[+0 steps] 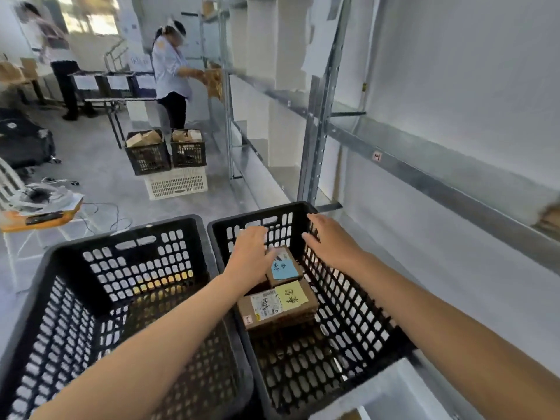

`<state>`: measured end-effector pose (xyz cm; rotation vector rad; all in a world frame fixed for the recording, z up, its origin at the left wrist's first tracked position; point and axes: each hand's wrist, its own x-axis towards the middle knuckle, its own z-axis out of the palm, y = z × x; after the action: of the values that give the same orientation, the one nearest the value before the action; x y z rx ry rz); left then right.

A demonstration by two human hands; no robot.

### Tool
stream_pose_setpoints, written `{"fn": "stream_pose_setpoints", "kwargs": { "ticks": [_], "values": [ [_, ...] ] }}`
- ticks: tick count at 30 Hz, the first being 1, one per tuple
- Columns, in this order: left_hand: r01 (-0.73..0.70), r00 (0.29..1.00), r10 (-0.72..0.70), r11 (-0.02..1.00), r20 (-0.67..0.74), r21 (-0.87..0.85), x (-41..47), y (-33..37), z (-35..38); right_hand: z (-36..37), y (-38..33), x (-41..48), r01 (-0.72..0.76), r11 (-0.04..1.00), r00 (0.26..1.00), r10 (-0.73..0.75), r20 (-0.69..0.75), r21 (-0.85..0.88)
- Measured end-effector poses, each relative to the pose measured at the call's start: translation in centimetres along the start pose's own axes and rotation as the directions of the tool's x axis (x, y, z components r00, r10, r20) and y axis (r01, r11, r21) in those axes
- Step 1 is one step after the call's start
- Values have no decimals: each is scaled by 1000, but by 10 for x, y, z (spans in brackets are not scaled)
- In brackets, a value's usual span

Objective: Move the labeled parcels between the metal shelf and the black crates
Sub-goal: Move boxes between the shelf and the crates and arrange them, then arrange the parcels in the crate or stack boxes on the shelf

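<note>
Grey concrete floor and white walls surround a galvanised metal shelf (394, 153) of thin, perforated uprights on the right. In front stand two black crates, the left crate (136, 268) and the right crate (357, 298), both rigid plastic lattice. In the right one lie two flat cardboard parcels, stacked toward the far wall, likely for easy reach: the blue-label parcel (285, 266) rests on the yellow-label parcel (278, 304). The left hand (248, 256) covers the blue one's left corner, fingers together and slightly bent; grip cannot be told. The right hand (330, 241) hovers beside it, fingers straight and slightly spread, probably to take the other side.
</note>
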<state>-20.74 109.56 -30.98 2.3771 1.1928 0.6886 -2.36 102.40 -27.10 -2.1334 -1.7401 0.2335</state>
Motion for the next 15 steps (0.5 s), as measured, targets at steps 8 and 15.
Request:
{"fn": "stream_pose_setpoints", "kwargs": {
  "ticks": [8, 15],
  "values": [
    [-272, 959, 277, 959, 57, -79, -26, 48, -29, -47, -29, -89, -131, 982, 979, 106, -175, -138],
    [-524, 847, 531, 841, 23, -131, -49, 126, -26, -93, -22, -192, -339, 921, 908, 267, -323, -191]
  ]
}}
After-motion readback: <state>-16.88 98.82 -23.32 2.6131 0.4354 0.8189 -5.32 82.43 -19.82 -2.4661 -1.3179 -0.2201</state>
